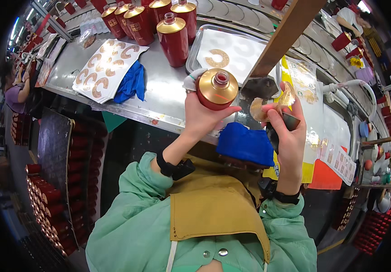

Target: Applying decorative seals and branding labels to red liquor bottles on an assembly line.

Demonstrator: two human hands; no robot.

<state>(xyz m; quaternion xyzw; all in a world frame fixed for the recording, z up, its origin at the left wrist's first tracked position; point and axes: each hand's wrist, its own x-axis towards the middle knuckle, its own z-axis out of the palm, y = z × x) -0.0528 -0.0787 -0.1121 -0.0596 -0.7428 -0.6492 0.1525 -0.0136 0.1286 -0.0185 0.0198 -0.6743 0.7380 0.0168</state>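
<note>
My left hand [200,115] is wrapped round a dark red bottle [210,92] with a gold shoulder and an open neck, its mouth tipped toward me. A pale cover sits on at least one of that hand's fingertips. To the right of the bottle, my right hand [290,136] pinches a curved gold decal [258,111] between thumb and fingers. A second gold patch [287,95] shows by its fingertips; whether it is the same piece I cannot tell. A dark flat piece [291,120], perhaps a scraper, is also in this hand.
Several red bottles [173,38] stand at the back. Decal sheets lie at left [107,68] and in a metal tray [195,50]. Blue cloths [245,144] lie on the bench and its near edge. A wooden post [286,34] rises beside my right hand. Another person [16,90] works at far left.
</note>
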